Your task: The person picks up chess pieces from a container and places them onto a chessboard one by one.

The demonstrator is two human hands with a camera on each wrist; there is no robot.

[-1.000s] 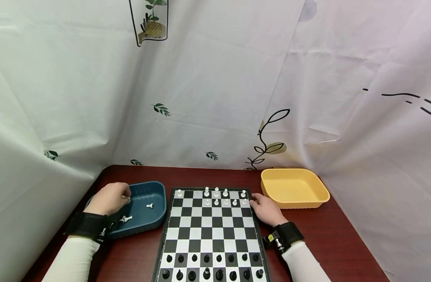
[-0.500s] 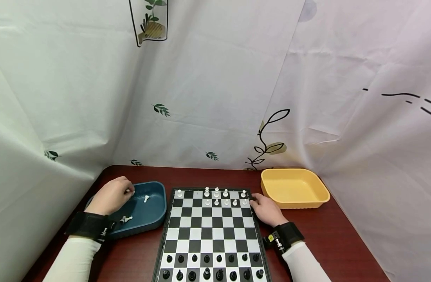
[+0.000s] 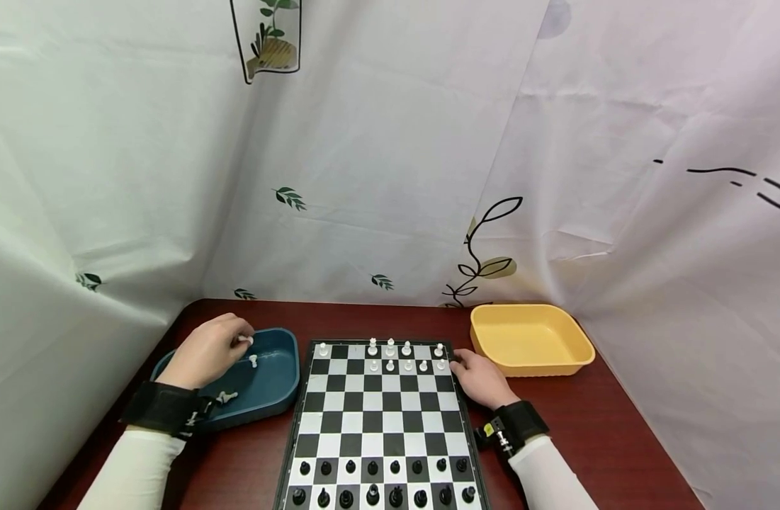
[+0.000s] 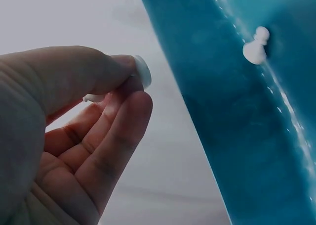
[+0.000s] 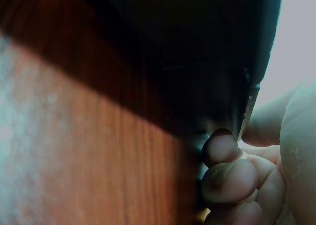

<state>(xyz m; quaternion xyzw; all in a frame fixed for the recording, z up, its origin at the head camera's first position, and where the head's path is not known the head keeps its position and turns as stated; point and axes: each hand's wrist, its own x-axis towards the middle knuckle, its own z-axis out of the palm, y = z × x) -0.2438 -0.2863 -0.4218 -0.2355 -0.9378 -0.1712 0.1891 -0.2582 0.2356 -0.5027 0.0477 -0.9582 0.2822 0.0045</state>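
Observation:
My left hand [image 3: 207, 352] is over the back left of the blue tray [image 3: 271, 393]. Between thumb and fingertips it pinches a small white chess piece [image 4: 143, 71], whose broad base shows while much of its body is hidden by the thumb. A white pawn [image 4: 255, 52] lies in the tray, and more white chess pieces [image 3: 226, 397] lie near its left side. My right hand [image 3: 482, 380] grips the right edge of the chessboard [image 3: 383, 402] near its far corner. In the right wrist view, curled fingers [image 5: 229, 180] are at the board's underside with the thumb across its edge.
Black chess pieces [image 3: 372, 494] fill the two near rows of the board. Several white pieces [image 3: 390, 348] stand on the two far rows. A yellow tray [image 3: 533, 343] sits at the back right. White patterned cloth [image 3: 390, 177] hangs behind the dark red table [image 3: 594, 425].
My left hand has lifted and moved right and away, and the pinched white piece now shows beyond its fingertips. The loose pawn in the tray has shifted left. My right hand stays put.

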